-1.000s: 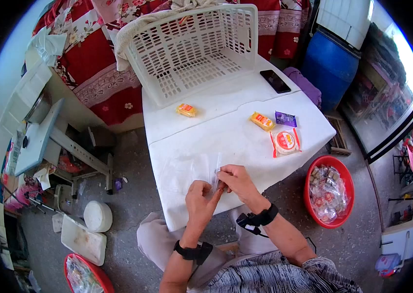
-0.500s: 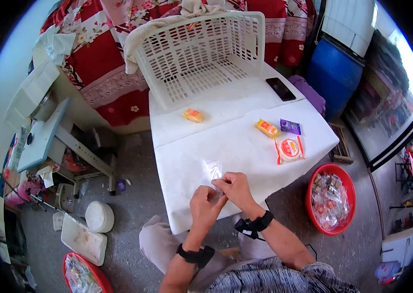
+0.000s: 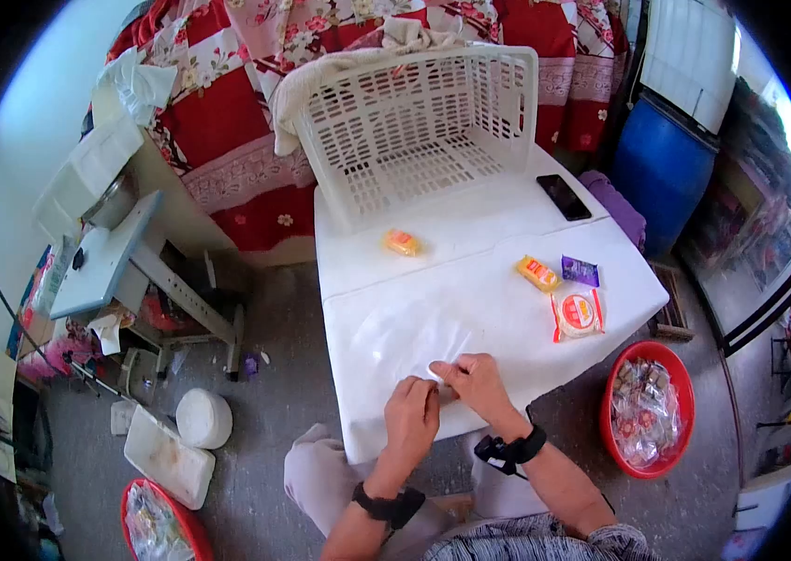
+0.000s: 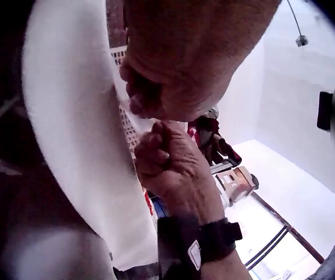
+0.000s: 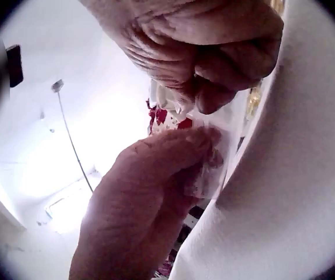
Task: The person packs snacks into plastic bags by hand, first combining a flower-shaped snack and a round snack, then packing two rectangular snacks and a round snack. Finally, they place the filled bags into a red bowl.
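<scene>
A clear plastic bag [image 3: 414,341] lies over the near part of the white table [image 3: 358,280], its near edge at both hands. My left hand [image 3: 411,416] pinches that edge with curled fingers; my right hand [image 3: 478,385] grips it just to the right, thumb forward. In the left wrist view the left hand [image 4: 185,58] and right hand [image 4: 176,166] are close together. The right wrist view shows clear film [image 5: 214,175] at the fingers of the left hand [image 5: 138,192], below the curled right hand [image 5: 214,46].
On the table are a yellow packet [image 3: 402,242], another yellow packet [image 3: 538,273], a purple packet [image 3: 580,271], a red-and-white packet [image 3: 578,315], a phone [image 3: 564,197] and a white crate [image 3: 330,182] on its side. A red basin [image 3: 608,411] of packets stands right on the floor.
The head view has shifted, so the table sits lower and further right. The clear bag, bunched up half a second ago, now lies spread flatter before the hands.
</scene>
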`<state>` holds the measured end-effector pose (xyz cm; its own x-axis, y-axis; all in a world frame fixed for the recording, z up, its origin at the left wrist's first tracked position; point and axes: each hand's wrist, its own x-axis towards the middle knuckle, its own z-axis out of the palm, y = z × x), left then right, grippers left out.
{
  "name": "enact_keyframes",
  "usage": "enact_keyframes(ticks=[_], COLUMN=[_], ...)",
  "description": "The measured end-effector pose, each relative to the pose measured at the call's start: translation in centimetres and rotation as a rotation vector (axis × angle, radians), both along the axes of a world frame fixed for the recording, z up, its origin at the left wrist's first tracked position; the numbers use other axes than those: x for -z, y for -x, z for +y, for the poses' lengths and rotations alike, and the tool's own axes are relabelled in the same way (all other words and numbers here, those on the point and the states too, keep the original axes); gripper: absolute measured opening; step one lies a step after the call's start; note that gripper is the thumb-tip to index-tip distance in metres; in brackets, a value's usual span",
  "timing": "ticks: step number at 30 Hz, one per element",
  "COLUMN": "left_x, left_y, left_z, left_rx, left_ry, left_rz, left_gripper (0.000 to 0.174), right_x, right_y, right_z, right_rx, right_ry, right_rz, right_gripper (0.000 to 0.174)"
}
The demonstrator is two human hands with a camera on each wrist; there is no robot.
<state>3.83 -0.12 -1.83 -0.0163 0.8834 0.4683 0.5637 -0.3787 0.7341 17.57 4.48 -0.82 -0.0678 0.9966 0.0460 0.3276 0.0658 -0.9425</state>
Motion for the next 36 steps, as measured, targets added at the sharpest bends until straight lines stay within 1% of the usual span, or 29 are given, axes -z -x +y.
enact_keyframes(ticks=[1, 2, 3, 4, 5, 6, 8, 9, 11, 12, 13, 15, 16, 18, 20, 22, 23, 25, 26, 28, 30, 34, 36], left_x=[-0.3, -0.6, -0.9, -1.3, -1.5, -1.4, -1.5, -1.6, -1.7, -1.6, -1.3, -1.0, -1.0, -1.1, -0.8, -0.5, -0.6, -1.0, -1.3, -1.3, -1.3, -1.3, -0.9], left_y=[0.2, 0.5, 0.8, 1.2, 1.5, 1.8, 2.2, 2.3, 2.6, 2.7, 2.8, 2.9, 2.9, 2.8, 3.3, 3.5, 3.5, 3.4, 3.4, 3.5, 3.6, 3.8, 3.9], left_z=[0.1, 0.2, 0.2, 0.3, 0.3, 0.5, 0.4, 0.6, 0.7, 0.6, 0.6, 0.5, 0.6, 0.4, 0.5, 0.5, 0.4, 0.5, 0.6, 0.5, 0.6, 0.7, 0.8], left_rx=[-0.002, -0.005, -0.013, 0.008, 0.032, 0.06, 0.086, 0.111, 0.109, 0.103, 0.092, 0.063, 0.054, 0.074, 0.116, 0.155, 0.184, 0.206, 0.231, 0.252, 0.273, 0.277, 0.299], left_ry=[-0.058, -0.118, -0.105, -0.097, -0.092, -0.084, -0.073, -0.067, -0.077, -0.071, -0.077, 0.012, 0.011, 0.121, 0.187, 0.259, 0.27, 0.282, 0.265, 0.249, 0.333, 0.34, 0.305], left_rz=[0.052, 0.105, 0.102, 0.099, 0.097, 0.1, 0.097, 0.095, 0.112, 0.129, 0.126, 0.001, 0.004, -0.22, -0.233, -0.26, -0.271, -0.28, -0.274, -0.266, -0.32, -0.284, -0.246], left_gripper=[0.007, 0.008, 0.008, 0.007, 0.006, 0.006, 0.006, 0.006, 0.006, 0.006, 0.006, 0.007, 0.007, 0.012, 0.014, 0.017, 0.018, 0.018, 0.019, 0.019, 0.016, 0.013, 0.011], right_x=[0.1, -1.8, -3.6, -5.3, -6.1, -6.2, -6.2, -5.6, -3.1, -2.6, -2.2, -2.1, -2.1, -1.8, -1.6, -1.4, -1.3, -1.1, -1.1, -1.5, -1.4, -1.3, -1.0], right_y=[-0.2, -0.8, -1.3, -1.8, -2.2, -2.5, -3.1, -3.7, -4.5, -4.1, -4.2, -4.0, -3.7, -3.7, -3.8, -3.9, -3.9, -3.5, -3.3, -3.0, -2.8, -2.8, -3.0], right_z=[-0.1, -1.0, -1.2, -1.1, -0.9, -0.7, -0.3, 0.0, 1.1, 1.2, 1.0, 0.7, 0.7, 0.8, 0.7, 0.7, 0.5, 0.6, 0.6, 0.5, 0.6, 0.9, 1.0], right_rx=[0.032, 0.078, 0.069, 0.041, 0.013, 0.009, -0.274, -0.268, -0.608, -0.548, -0.558, -0.5, -0.452, -0.428, -0.397, -0.388, -0.391, -0.376, -0.381, -0.384, -0.395, -0.45, -0.449], right_ry=[-0.112, -0.099, -0.088, -0.464, -0.843, -0.839, -0.871, -0.878, -0.599, -0.606, -0.614, -0.513, -0.556, -0.547, -0.525, -0.53, -0.511, -0.531, -0.524, -0.472, -0.478, -0.534, -0.537], right_rz=[-0.092, -0.127, -0.131, -0.234, -0.331, -0.333, -0.528, -0.533, -0.38, -0.359, -0.362, -0.288, -0.28, -0.267, -0.261, -0.267, -0.271, -0.269, -0.266, -0.292, -0.295, -0.262, -0.262], right_gripper=[0.042, 0.027, 0.027, 0.021, 0.02, 0.02, 0.022, 0.022, 0.015, 0.009, 0.009, 0.007, 0.01, 0.012, 0.014, 0.022, 0.022, 0.029, 0.029, 0.033, 0.034, 0.036, 0.036])
